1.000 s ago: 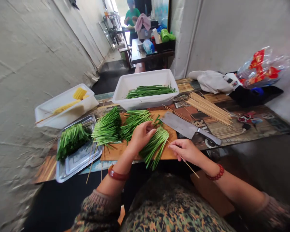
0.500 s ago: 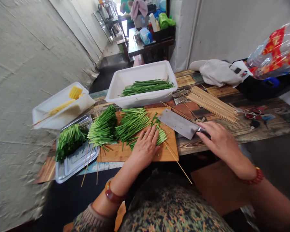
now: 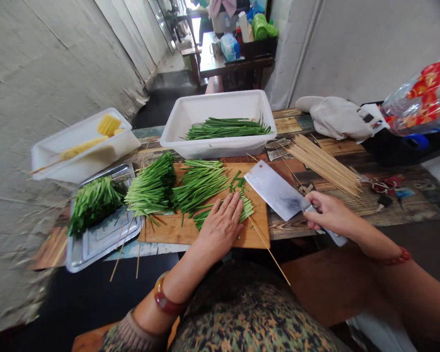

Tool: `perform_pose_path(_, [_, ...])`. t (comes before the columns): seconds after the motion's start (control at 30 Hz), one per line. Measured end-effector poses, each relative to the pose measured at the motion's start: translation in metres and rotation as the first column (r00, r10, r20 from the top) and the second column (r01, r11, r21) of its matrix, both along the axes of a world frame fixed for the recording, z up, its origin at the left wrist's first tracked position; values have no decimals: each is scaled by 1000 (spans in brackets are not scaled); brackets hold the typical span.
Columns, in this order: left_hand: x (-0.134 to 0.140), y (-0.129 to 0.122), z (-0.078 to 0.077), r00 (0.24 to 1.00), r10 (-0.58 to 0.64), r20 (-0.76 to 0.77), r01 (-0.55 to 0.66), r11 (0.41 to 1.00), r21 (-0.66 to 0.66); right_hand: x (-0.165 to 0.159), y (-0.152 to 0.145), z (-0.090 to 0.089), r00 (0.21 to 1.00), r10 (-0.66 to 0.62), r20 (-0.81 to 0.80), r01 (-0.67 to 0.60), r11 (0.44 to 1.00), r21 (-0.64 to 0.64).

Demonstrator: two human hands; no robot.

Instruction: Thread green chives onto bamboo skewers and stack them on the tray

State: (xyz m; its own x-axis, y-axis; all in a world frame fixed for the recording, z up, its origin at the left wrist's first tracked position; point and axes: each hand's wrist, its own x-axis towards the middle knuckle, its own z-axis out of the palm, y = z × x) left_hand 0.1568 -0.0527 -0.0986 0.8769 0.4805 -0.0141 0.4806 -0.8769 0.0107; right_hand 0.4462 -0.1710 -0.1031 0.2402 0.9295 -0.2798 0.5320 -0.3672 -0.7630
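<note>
Gripping the just-taken rectangular grey steel cleaver, right hand suggests cutting; left hand lies flat, unclenched, on slim green stalks.

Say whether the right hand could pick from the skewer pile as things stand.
Probably not yet: the right hand holds the cleaver by its handle. Otherwise the way looks free; the skewer pile lies just beyond, apparently uncovered.

My knife is showing smooth, faintly shiny metal; the metal tray is gleaming. The wooden board is looking matt, the tub smooth and plastic, the cap matt cloth, the left wall rough. My bangle is shining, glossy.
</note>
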Motion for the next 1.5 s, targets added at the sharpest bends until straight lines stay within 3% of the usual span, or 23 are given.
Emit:
perform_pose_path(0.1, [-1,2,-4,1000,-7,15,7,1000,-13,-15,-11,17,944,-86,-318,81,996,-29])
perform_pose_path(0.23, [-1,2,-6,998,3,66,-1,999,-35,-43,-32,42,922,-130,-365,126,991,-34])
perform_pose_path(0.4, [0,2,-7,997,-4,75,6,999,-36,-78,-45,54,994,27,-101,-25,999,20])
perform_pose_path(0.63, [-2,4,-6,994,-19,110,24,999,-43,-100,-40,62,973,116,200,-144,981,131])
perform_pose_path(0.83, [-3,4,-10,988,-21,154,30,998,-54,-106,-34,66,949,164,269,-200,974,110])
perform_pose_path(1.1, [-4,5,-16,981,-21,191,33,997,-63,-112,-31,52,906,201,373,-236,971,49])
perform_pose_path(1.5, [-4,8,-13,984,-36,177,48,997,-67,-115,-26,68,919,186,348,-234,967,101])
